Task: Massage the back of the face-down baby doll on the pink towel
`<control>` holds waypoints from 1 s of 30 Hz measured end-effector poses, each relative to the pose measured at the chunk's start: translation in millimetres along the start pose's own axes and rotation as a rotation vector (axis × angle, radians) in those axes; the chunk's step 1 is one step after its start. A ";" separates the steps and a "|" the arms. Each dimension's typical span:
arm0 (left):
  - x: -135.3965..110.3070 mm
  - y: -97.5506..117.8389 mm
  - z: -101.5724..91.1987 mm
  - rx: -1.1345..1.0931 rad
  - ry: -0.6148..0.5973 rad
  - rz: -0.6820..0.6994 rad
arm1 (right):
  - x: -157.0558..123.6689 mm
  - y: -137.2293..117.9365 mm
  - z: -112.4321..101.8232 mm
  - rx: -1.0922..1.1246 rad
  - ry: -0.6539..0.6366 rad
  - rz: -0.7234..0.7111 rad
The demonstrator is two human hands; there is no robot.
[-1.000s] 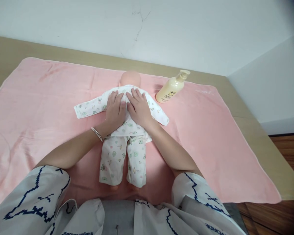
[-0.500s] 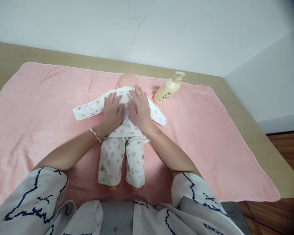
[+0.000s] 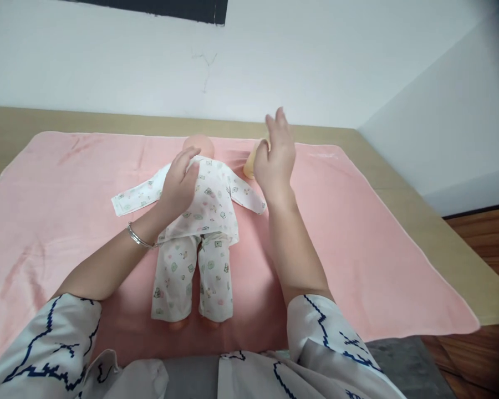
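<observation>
A doll (image 3: pixel 198 145) in a white patterned long-sleeved top (image 3: pixel 213 202) and matching trousers (image 3: pixel 216 277) lies on a pink blanket, its head at the far side. My left hand (image 3: pixel 181 185) is open, fingers together and extended, at the left side of the doll's chest; whether it touches the cloth I cannot tell. Raised to the right of the doll, my right hand (image 3: pixel 276 158) is open and holds nothing. Behind it a pale yellow bottle (image 3: pixel 249 166) is mostly hidden, its pump top out of sight.
The pink blanket (image 3: pixel 336 249) covers most of a light wooden table (image 3: pixel 399 205). A white wall (image 3: pixel 141 66) rises behind the table's far edge, with a dark panel (image 3: pixel 183 8) at the top. Brown wood flooring (image 3: pixel 478 354) shows at the right.
My right hand has lifted off the doll's chest and moved right, in front of the bottle. My left hand has turned and shifted slightly left. The view has tilted up.
</observation>
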State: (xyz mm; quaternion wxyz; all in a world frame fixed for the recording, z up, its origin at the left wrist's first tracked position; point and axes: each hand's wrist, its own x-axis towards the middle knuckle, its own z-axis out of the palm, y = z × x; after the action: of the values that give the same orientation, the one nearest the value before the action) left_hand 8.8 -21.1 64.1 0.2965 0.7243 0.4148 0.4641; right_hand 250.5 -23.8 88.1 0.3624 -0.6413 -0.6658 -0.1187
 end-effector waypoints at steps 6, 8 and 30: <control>53.2 48.9 71.6 -0.355 -0.275 0.002 | 10.3 37.9 0.7 0.051 -0.041 0.107; 80.9 44.4 99.0 -0.395 -0.194 0.002 | 11.3 38.7 6.1 0.091 -0.089 0.105; 101.1 21.7 98.1 -0.654 -0.305 -0.164 | 23.4 34.1 23.9 -0.134 -0.085 0.072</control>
State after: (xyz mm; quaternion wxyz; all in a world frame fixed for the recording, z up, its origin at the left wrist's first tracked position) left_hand 128.7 52.7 86.3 0.6067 0.6167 0.2523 0.4336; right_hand 276.7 14.1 75.6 0.2945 -0.6921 -0.6475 -0.1225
